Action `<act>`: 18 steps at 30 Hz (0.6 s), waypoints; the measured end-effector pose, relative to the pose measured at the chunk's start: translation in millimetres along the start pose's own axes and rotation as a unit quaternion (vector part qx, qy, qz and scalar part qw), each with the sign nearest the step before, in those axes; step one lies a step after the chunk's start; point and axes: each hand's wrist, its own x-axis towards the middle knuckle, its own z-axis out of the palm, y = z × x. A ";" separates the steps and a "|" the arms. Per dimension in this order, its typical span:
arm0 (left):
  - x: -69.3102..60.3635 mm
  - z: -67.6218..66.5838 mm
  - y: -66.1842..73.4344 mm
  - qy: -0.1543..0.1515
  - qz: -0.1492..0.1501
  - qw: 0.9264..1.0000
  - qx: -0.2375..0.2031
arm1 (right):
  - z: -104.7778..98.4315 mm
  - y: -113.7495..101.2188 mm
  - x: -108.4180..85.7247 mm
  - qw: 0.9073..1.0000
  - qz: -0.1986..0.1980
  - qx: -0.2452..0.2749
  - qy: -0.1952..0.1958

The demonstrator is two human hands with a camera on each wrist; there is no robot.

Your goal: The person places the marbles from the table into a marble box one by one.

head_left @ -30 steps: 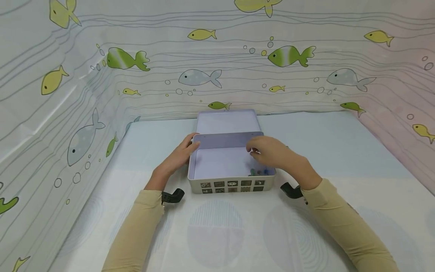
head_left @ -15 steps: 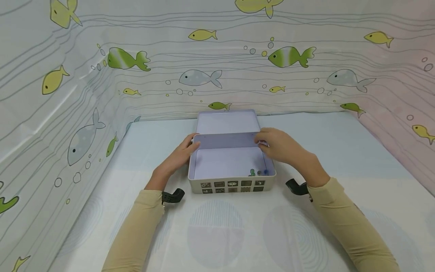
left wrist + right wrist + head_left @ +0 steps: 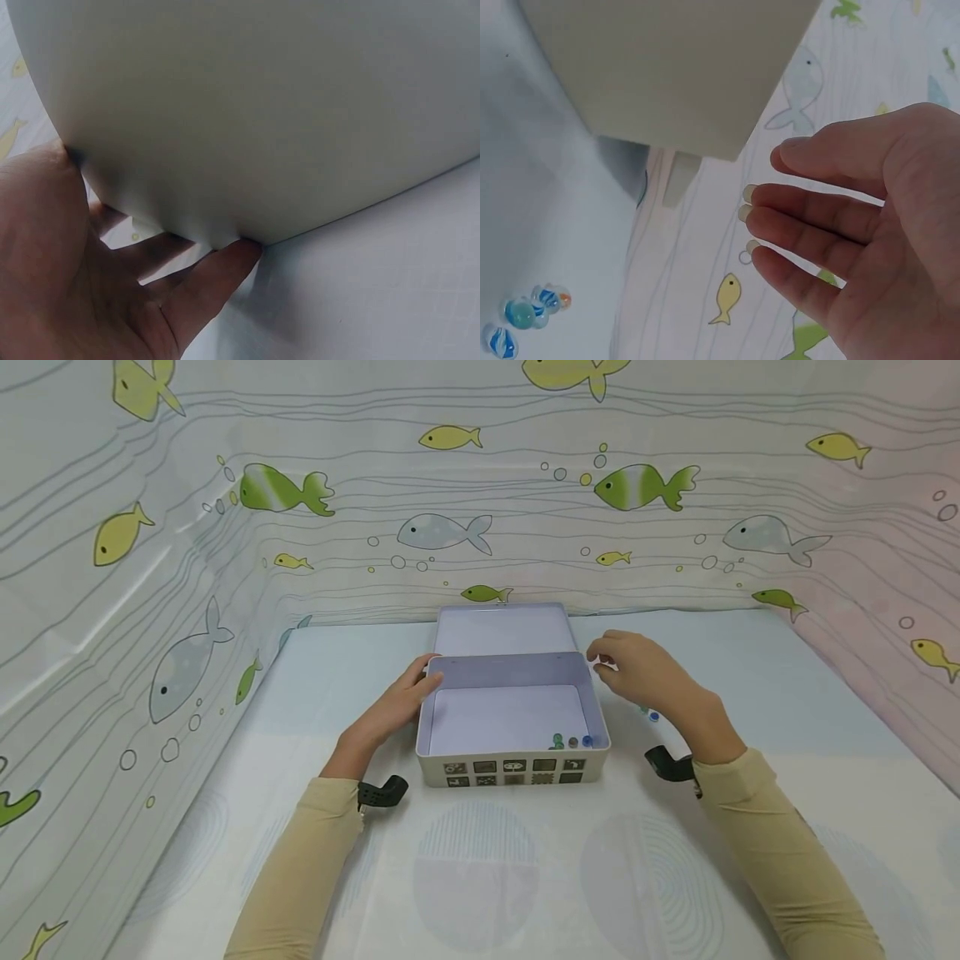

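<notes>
A pale rectangular box [image 3: 513,768] with dark square pictures along its front stands on the table, its lid [image 3: 502,628] tipped back behind it. My left hand [image 3: 401,697] grips the box's left side near the back corner, thumb over the rim; the left wrist view shows its fingers against the outer wall. Several glass marbles [image 3: 587,741] lie inside at the front right. Apart from the box, by its back right corner, my right hand [image 3: 637,668] holds nothing, its fingers slightly bent in the right wrist view [image 3: 855,225].
More marbles [image 3: 521,313] with blue and teal swirls lie on the table right of the box, partly behind my right wrist in the head view. A fish-printed sheet [image 3: 540,502] walls the table at the back and sides.
My right hand has moved from inside the box rightward over its right wall to outside. This uncovers the marbles in the front right corner. The left hand keeps its place.
</notes>
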 end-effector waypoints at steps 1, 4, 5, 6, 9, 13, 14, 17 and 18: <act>-0.1 0.0 0.0 0.000 -0.001 1.000 0.001 | 0.3 1.9 0.3 1.000 0.004 0.001 -0.001; -0.5 0.1 0.4 -0.001 -0.002 1.000 0.000 | 2.0 8.2 1.6 1.000 0.018 0.001 -0.005; -0.5 0.1 0.3 -0.002 -0.002 1.000 0.001 | 2.8 10.5 2.1 1.000 0.020 0.001 -0.007; -0.5 0.2 0.1 -0.002 -0.002 1.000 0.002 | 3.8 13.0 2.7 1.000 0.023 0.000 -0.008; -0.6 0.0 -0.2 -0.003 -0.002 1.000 0.004 | 6.6 19.9 4.2 1.000 0.025 -0.002 -0.012; -1.1 -0.1 0.6 -0.002 -0.002 1.000 0.006 | 10.1 27.9 6.3 0.999 0.031 -0.004 -0.013; -0.8 -0.1 0.4 -0.002 -0.002 1.000 0.006 | 11.0 29.9 6.8 0.999 0.033 -0.005 -0.014; 1.2 -0.3 -2.0 -0.001 0.000 1.000 0.007 | 13.3 35.9 7.6 0.999 0.039 -0.006 -0.018; 3.0 -0.4 -4.5 -0.001 0.000 1.000 0.006 | 13.9 37.8 7.7 0.999 0.041 -0.005 -0.021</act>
